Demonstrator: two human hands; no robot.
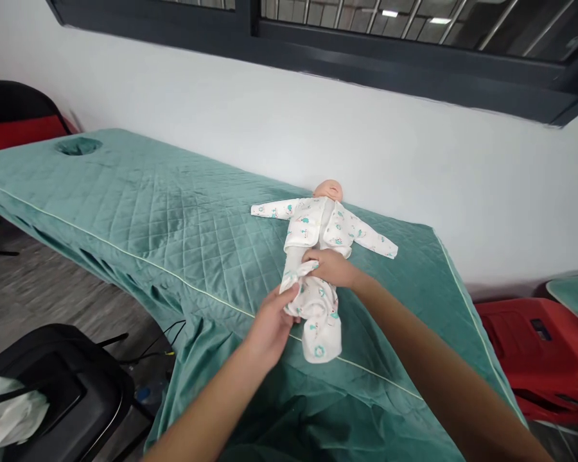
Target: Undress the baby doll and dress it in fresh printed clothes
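A baby doll (328,190) lies on its back near the wall, dressed in a white printed jacket (304,222) that hangs open at the front. Both jacket sleeves spread out to the sides. Around the doll's lower body are white printed baby pants (322,301), with one leg hanging over the table's front edge. My left hand (275,321) grips the pants at their left side, thumb on top. At the upper part of the pants, my right hand (331,266) pinches the bunched cloth. The doll's legs and hands are hidden by the clothing.
A green quilted cover (173,212) drapes the long table, which has a face hole (79,146) at its far left. A black chair (62,385) with white cloth stands at lower left, a red plastic chair (539,353) at right. Wall and window frame (366,51) lie behind.
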